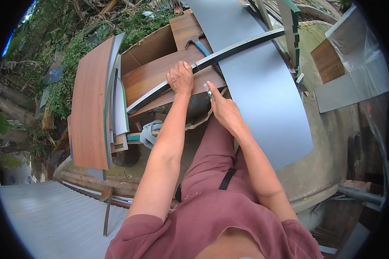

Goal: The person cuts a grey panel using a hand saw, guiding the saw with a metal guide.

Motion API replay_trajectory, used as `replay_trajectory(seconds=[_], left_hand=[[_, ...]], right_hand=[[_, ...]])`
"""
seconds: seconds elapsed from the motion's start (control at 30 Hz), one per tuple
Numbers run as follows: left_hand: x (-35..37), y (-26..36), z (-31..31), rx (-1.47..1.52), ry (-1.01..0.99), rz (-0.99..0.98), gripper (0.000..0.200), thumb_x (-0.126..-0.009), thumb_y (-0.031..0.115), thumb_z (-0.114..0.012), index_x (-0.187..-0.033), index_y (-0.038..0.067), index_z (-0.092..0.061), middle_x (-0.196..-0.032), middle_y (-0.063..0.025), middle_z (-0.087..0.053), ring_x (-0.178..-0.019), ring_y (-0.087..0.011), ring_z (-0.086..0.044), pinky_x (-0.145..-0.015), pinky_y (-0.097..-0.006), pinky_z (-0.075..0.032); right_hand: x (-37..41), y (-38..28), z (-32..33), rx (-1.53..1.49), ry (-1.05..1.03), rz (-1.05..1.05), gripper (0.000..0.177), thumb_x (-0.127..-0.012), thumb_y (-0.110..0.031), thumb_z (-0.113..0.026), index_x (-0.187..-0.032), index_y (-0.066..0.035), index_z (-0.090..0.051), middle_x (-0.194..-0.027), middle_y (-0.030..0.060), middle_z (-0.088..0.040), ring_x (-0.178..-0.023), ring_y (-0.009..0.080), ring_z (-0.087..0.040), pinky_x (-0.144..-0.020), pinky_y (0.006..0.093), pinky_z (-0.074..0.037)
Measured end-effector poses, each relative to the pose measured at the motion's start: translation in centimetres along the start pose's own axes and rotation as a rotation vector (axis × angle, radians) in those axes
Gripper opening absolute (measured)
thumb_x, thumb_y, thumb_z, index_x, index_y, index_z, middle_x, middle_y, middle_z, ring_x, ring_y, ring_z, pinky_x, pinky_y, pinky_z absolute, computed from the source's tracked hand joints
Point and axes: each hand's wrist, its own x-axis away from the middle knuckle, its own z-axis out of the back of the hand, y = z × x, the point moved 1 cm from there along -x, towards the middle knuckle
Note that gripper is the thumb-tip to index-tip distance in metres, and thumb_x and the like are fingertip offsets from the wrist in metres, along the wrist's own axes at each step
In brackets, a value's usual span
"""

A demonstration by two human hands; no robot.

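A long, narrow metal bar (235,49), silvery on top with a dark side, lies slantwise across wooden boards and a grey panel. My left hand (180,77) is closed over it, left of its middle. Just right of that, my right hand (227,111) grips a thin blade-like tool (208,89) with the index finger stretched along it. Its thin end reaches up to the bar; its exact kind is too small to make out. Beyond the bar, a claw hammer (199,44) with a blue handle rests on a wood-brown board (183,56).
Wood-brown panels (88,103) stand stacked on the left. A large grey panel (263,99) extends right of my hands. A cloth (151,133) hangs below the boards. Corrugated roofing (52,216) lies lower left, and plastic-covered boards (350,64) are at right.
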Motion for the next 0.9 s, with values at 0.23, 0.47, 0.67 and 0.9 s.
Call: replay_trajectory(seconds=[0.23, 0.47, 0.67, 0.9], left_hand=[[-0.1, 0.0, 0.2, -0.008, 0.001, 0.003, 0.019, -0.085, 0.024, -0.049, -0.074, 0.009, -0.055, -0.072, -0.0095, -0.062, -0.071, -0.0294, -0.058, -0.065, -0.0432, -0.043], [-0.1, -0.1, 0.3, -0.024, -0.006, 0.004, 0.019, -0.085, 0.024, -0.049, -0.075, 0.009, -0.055, -0.072, -0.0099, -0.063, -0.070, -0.0299, -0.059, -0.065, -0.0434, -0.043], [-0.1, 0.1, 0.4, -0.005, -0.014, 0.004, 0.019, -0.086, 0.024, -0.049, -0.076, 0.009, -0.056, -0.073, -0.0101, -0.063, -0.071, -0.0299, -0.059, -0.065, -0.0437, -0.043], [0.1, 0.5, 0.7, 0.006, -0.035, 0.021, 0.019, -0.087, 0.024, -0.048, -0.080, 0.009, -0.057, -0.075, -0.0118, -0.063, -0.074, -0.0307, -0.060, -0.066, -0.0451, -0.043]], right_hand=[[-4.5, -0.4, -1.6, 0.007, 0.131, 0.068, 0.057, -0.090, -0.014, -0.047, -0.143, -0.024, -0.027, -0.071, 0.0266, -0.061, -0.069, 0.0453, -0.059, -0.067, 0.0539, -0.044], [-1.4, 0.4, -1.6, 0.009, 0.068, 0.037, 0.057, -0.092, -0.016, -0.046, -0.144, -0.024, -0.024, -0.075, 0.0232, -0.064, -0.072, 0.0446, -0.062, -0.068, 0.0535, -0.048], [0.8, 1.1, -1.6, -0.012, 0.062, 0.007, 0.058, -0.092, -0.015, -0.046, -0.144, -0.025, -0.023, -0.073, 0.0228, -0.063, -0.070, 0.0428, -0.062, -0.066, 0.0528, -0.048], [-1.4, 0.3, -0.7, 0.011, 0.038, 0.013, 0.057, -0.091, -0.015, -0.047, -0.143, -0.025, -0.025, -0.072, 0.0249, -0.062, -0.070, 0.0442, -0.061, -0.066, 0.0534, -0.046]])
